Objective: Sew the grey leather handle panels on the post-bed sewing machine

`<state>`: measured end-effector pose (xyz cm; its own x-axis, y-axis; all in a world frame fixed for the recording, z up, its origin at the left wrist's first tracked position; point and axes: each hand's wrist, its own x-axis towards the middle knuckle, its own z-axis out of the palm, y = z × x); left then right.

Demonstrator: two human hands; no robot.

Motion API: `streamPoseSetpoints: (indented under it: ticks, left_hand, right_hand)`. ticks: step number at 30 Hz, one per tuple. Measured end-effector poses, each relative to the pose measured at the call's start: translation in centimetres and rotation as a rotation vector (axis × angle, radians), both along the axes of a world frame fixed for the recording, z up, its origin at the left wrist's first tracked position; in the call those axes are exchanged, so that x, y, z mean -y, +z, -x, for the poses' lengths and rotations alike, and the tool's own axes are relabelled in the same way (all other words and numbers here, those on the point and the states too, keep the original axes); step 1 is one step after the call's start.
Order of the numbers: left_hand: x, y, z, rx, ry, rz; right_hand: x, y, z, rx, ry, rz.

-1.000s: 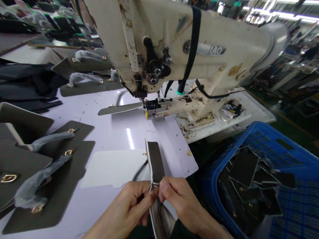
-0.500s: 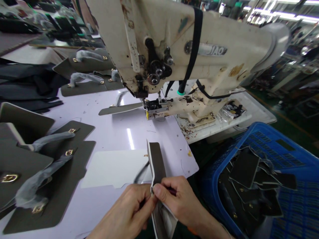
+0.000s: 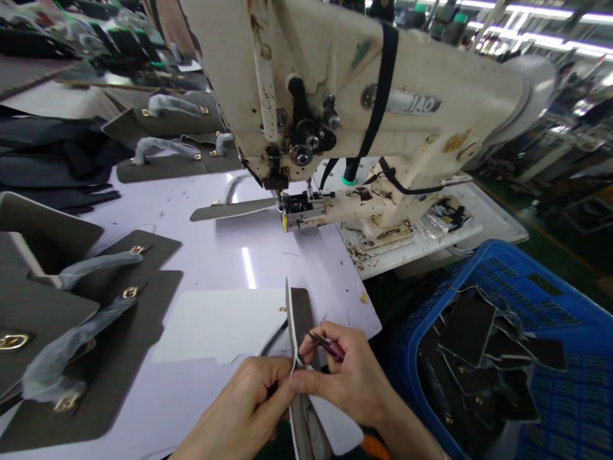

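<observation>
My left hand [image 3: 256,399] pinches the edge of a folded grey-brown bag panel [image 3: 301,310] with a pale backing, held up at the table's front edge. Close against it, my right hand [image 3: 347,370] has its thumb at the same edge. Tucked in its curled fingers is a small purple-handled tool [image 3: 332,347] with a thin pointed metal tip; its exact kind is unclear. Beneath my right hand hangs a white flap [image 3: 338,428] of the piece. Part of the panel between my fingers is hidden.
A cream sewing machine [image 3: 335,108] stands ahead, with another panel [image 3: 230,209] by its needle area. Panels with plastic-wrapped handles [image 3: 90,338] lie at left. A white piece [image 3: 215,322] rests on the table. At right is a blue crate [image 3: 412,358] holding dark pieces.
My right fingers have lifted and opened out somewhat, bringing the tool's tip into view. The white flap now sticks out below my right hand. My left hand keeps its pinch.
</observation>
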<state>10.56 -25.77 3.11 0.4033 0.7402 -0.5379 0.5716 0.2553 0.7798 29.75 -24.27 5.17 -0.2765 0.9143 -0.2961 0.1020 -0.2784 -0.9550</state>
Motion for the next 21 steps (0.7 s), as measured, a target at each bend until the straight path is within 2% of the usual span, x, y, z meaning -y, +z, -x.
streamPoseSetpoints:
  ticks: [4,8,11,14,17,21]
  left_hand:
    - [-0.5,0.6,0.2,-0.094,-0.095,-0.189]
    - [-1.1,1.2,0.2,-0.210,-0.145,-0.406]
    - [-1.5,1.8,0.2,-0.332,-0.142,-0.635]
    - [-2.1,2.3,0.1,-0.356,-0.160,-0.799]
    - [-2.6,2.5,0.4,-0.341,-0.196,-0.844]
    - [-2.9,2.4,1.4,-0.351,-0.222,-0.768]
  right_hand:
    - [0.2,-0.3,0.2,0.094,0.013,-0.057]
    - [0.1,-0.3,0.7,0.238,0.034,-0.219]
    - [0.1,-0.4,0.9,0.312,0.031,-0.361]
    - [-0.1,-0.4,0.6,0.335,0.054,-0.448]
    - [-0.4,-0.4,0.0,0.348,0.110,-0.467]
    - [-0.7,-1.0,-0.3,0.343,0.091,-0.444]
